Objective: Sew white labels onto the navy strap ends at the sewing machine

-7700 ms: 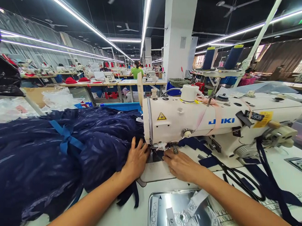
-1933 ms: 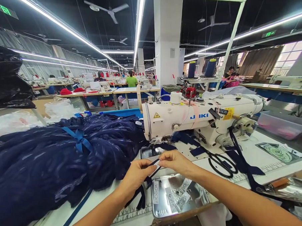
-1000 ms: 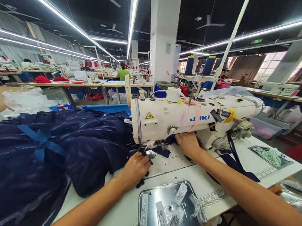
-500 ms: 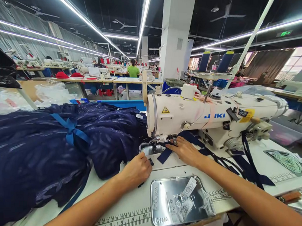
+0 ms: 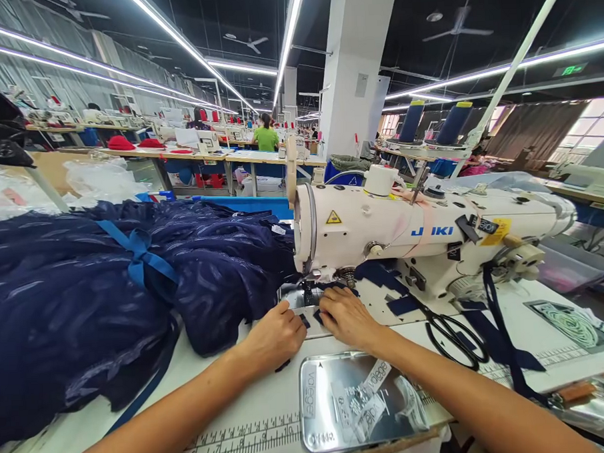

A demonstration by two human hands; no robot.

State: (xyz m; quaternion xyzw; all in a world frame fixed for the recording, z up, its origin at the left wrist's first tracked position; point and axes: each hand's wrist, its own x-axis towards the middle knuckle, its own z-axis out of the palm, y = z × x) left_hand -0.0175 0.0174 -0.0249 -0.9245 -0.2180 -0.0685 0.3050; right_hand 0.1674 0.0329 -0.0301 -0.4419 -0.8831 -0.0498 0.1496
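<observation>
My left hand (image 5: 277,334) is closed at the front of the sewing machine's needle area, with a dark navy strip (image 5: 305,320) showing at its fingers. Just to the right, my right hand (image 5: 350,319) has its fingers bent down on a navy fabric piece (image 5: 318,315), mostly covered by the hand. Both hands are close to the presser foot (image 5: 308,294) and the metal needle plate (image 5: 291,295). Above them is the head of the white sewing machine (image 5: 352,224). Fingertip contact with the fabric is partly hidden.
A heap of navy garments (image 5: 84,289) tied with a blue ribbon (image 5: 146,257) fills the left. Black scissors (image 5: 454,340) and navy scraps (image 5: 405,305) lie right. A metal tray (image 5: 315,426) with labels (image 5: 378,377) sits in front, beside a printed ruler (image 5: 241,439).
My right hand has moved left toward the presser foot and my left hand, with its fingers more bent. The scissors' handles are now uncovered. My left hand has hardly moved.
</observation>
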